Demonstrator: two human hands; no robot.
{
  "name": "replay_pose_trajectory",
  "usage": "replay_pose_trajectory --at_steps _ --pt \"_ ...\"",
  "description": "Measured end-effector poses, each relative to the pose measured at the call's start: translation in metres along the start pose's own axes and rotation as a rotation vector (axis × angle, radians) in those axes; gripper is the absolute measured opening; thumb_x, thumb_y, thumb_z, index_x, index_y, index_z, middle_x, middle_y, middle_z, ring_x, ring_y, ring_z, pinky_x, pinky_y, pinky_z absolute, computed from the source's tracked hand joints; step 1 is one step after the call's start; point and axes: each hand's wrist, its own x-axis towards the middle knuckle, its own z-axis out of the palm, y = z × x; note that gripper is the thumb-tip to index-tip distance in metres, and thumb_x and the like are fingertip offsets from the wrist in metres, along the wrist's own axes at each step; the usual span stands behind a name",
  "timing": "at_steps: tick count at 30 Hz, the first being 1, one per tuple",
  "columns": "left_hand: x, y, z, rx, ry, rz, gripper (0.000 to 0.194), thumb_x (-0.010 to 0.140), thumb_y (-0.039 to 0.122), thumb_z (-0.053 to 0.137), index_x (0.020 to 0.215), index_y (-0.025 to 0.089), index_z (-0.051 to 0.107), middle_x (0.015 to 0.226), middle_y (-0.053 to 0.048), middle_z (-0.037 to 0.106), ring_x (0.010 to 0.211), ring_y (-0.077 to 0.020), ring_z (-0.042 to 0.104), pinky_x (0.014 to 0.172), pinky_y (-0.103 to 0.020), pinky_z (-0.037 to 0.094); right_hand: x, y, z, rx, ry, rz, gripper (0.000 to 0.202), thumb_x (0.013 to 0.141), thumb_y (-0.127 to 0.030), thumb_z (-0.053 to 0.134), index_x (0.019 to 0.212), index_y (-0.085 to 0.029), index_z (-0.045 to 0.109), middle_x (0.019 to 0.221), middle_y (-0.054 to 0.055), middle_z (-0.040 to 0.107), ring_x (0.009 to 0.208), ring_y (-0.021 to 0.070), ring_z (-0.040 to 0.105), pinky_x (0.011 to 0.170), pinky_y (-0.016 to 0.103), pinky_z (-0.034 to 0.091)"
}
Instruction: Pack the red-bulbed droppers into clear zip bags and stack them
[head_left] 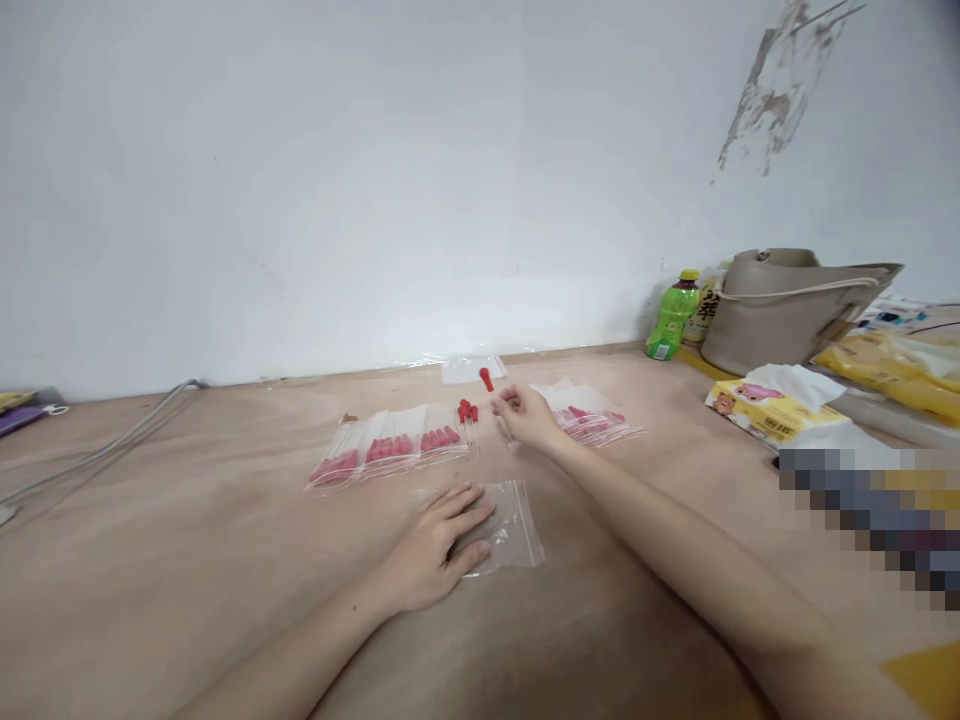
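Note:
My left hand (pixel 442 540) lies flat, fingers spread, on a clear zip bag (pixel 514 525). My right hand (pixel 523 412) is pinched around a thin clear dropper with a red bulb (pixel 486 379) that points up and away from me. Just left of it lie several red-bulbed droppers (pixel 468 411) with thin clear stems. Farther left, filled zip bags (pixel 390 447) with red-bulbed droppers overlap in a row. More filled bags (pixel 589 422) lie right of my right hand, partly behind it.
A white sheet (pixel 469 371) lies by the wall. At the right stand a green bottle (pixel 673 318), a grey-beige bag (pixel 780 310) and a yellow tissue box (pixel 765 410). A grey cable (pixel 112 450) and a purple item (pixel 22 418) are at the left.

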Motion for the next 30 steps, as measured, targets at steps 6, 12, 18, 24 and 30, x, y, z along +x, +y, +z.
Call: replay_pose_trajectory --at_steps 6,12,18,24,30 --pt "0.002 0.001 0.006 0.031 -0.001 -0.05 0.043 0.089 0.039 0.035 0.13 0.026 0.033 0.138 -0.004 0.027 0.127 -0.0236 0.021 0.102 -0.046 0.02 -0.069 0.033 -0.024 0.692 0.059 0.06 0.067 0.069 -0.035 0.055 0.122 -0.02 0.018 0.057 -0.009 0.048 0.041 0.0081 0.048 0.036 0.018 0.04" --pt "0.001 0.002 0.006 0.046 -0.003 -0.045 0.047 0.087 0.043 0.037 0.131 0.027 0.03 0.139 -0.004 0.025 0.127 -0.0245 0.019 0.102 -0.046 0.02 -0.09 0.044 -0.021 0.783 0.06 0.166 0.075 0.066 -0.034 0.057 0.125 -0.021 0.013 0.057 -0.008 0.049 0.046 0.0118 0.055 0.043 0.024 0.049" --pt "0.003 0.003 0.008 0.069 0.009 -0.068 0.049 0.087 0.044 0.035 0.132 0.027 0.028 0.139 -0.004 0.025 0.127 -0.0244 0.019 0.102 -0.045 0.021 -0.092 0.04 -0.014 0.894 0.032 0.232 0.058 0.069 -0.036 0.057 0.114 -0.024 0.023 0.062 -0.007 0.051 0.051 0.0122 0.059 0.048 0.026 0.051" --pt "0.005 0.006 0.009 0.049 0.056 -0.093 0.053 0.087 0.043 0.036 0.135 0.026 0.02 0.138 -0.005 0.027 0.127 -0.024 0.021 0.102 -0.044 0.022 -0.1 0.043 -0.022 0.974 -0.185 0.278 0.029 0.072 -0.04 0.055 0.089 -0.02 0.043 0.075 -0.001 0.057 0.058 0.0105 0.06 0.058 0.027 0.051" --pt "0.005 0.006 0.007 0.068 0.019 -0.097 0.047 0.089 0.042 0.032 0.133 0.03 0.022 0.139 -0.002 0.025 0.127 -0.0236 0.02 0.101 -0.045 0.021 -0.095 0.05 -0.043 0.839 -0.588 0.08 0.027 0.061 -0.033 0.067 0.074 -0.015 0.052 0.089 0.003 0.058 0.065 0.0083 0.055 0.061 0.024 0.047"
